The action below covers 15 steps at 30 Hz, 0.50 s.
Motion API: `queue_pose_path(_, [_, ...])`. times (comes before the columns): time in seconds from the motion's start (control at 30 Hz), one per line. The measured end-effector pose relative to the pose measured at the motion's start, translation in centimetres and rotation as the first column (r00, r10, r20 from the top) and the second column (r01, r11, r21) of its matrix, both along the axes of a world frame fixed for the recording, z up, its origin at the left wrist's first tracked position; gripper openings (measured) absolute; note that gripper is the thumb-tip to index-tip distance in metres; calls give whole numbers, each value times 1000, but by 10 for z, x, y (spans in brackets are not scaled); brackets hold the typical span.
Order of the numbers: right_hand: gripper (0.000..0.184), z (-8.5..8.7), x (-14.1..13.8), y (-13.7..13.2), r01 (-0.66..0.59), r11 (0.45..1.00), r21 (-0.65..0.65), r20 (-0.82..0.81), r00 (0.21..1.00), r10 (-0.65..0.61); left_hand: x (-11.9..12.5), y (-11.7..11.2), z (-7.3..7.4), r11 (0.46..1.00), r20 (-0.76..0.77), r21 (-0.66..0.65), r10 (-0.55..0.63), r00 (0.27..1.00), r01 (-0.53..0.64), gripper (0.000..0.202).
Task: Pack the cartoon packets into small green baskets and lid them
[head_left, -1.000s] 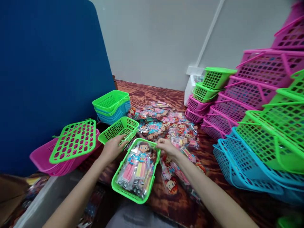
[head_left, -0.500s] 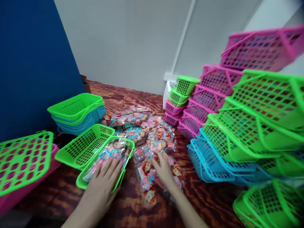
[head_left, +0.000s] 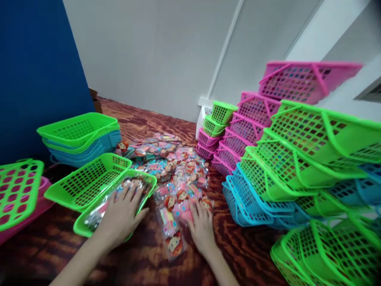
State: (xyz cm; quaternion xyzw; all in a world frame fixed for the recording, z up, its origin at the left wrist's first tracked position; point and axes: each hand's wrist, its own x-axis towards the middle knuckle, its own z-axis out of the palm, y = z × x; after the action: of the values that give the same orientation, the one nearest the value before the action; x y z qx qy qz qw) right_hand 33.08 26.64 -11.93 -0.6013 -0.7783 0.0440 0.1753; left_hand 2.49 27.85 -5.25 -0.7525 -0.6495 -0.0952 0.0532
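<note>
1 blue partition [head_left: 35,67] stands at the far left beside a pale wall [head_left: 137,51], with a wood-grain tabletop [head_left: 143,264] spread before both. Pink, green and blue lattice baskets [head_left: 278,174] rise in tiers on the right; on the left, green baskets nest over blue in a low stack [head_left: 81,145]. Near it sits a plain green basket [head_left: 86,178], and just beside that, on its near side, lies a packet-filled green basket [head_left: 78,227], aslant. A heap of clear character packets [head_left: 175,159] stretches beyond.

The left hand [head_left: 119,214] rests over the filled basket, fingers spread across its contents. The right hand [head_left: 202,228] is the nearer of the 2 to the loose red-haired-character packets [head_left: 181,195] at the heap's near edge; its fingers are slightly apart and their tips lie on the packets, though whether they pinch any cannot be told. The nearmost long packet [head_left: 168,221] lies to the left of the right thumb, its long axis pointing away from the person and leaning left, printed head at the near end.

Compared with 0.5 s ago, the view is turned farther right, and the right hand sits farther to the right of that packet.
</note>
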Motion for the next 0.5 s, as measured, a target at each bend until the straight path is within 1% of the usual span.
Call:
queue_pose_path(0.07, [51, 7, 6, 8, -8, 1000, -29, -57, 998, 6, -2, -4, 10, 999, -5, -36, -12, 1000, 12, 65])
queue_pose_path(0.1, [47, 9, 11, 10, -15, 999, -44, -103, 995, 11, 0, -7, 18, 1000, -2, -28, -12, 1000, 12, 69])
queue_pose_path(0.17, [42, 12, 23, 10, -16, 998, -65, -218, 976, 2, 9, -18, 35, 998, 22, 46, -45, 999, 44, 73])
queue_pose_path(0.23, [40, 14, 37, 7, 42, 998, -54, -304, 951, -57, 25, -31, 51, 982, 83, 137, -139, 987, 127, 67])
queue_pose_path(0.27, [38, 16, 43, 5, 85, 995, -47, -322, 942, -96, 36, -37, 56, 971, 132, 161, -200, 971, 178, 61])
queue_pose_path(0.3, [37, 18, 47, 3, 126, 991, -42, -321, 938, -133, 47, -42, 58, 959, 189, 156, -263, 946, 236, 54])
queue_pose_path(0.33, [36, 20, 49, 2, 156, 987, -45, -302, 939, -163, 59, -46, 57, 950, 247, 118, -311, 918, 290, 46])
queue_pose_path(0.4, [33, 24, 45, 4, 186, 981, -63, -231, 953, -196, 80, -47, 46, 920, 296, -63, -353, 888, 387, 36])
queue_pose_path(0.47, [30, 25, 32, 9, 181, 981, -74, -142, 971, -191, 97, -40, 28, 870, 242, -240, -377, 894, 431, 35])
queue_pose_path(0.5, [28, 24, 23, 12, 174, 982, -69, -101, 978, -181, 102, -34, 19, 848, 214, -283, -400, 891, 449, 39])
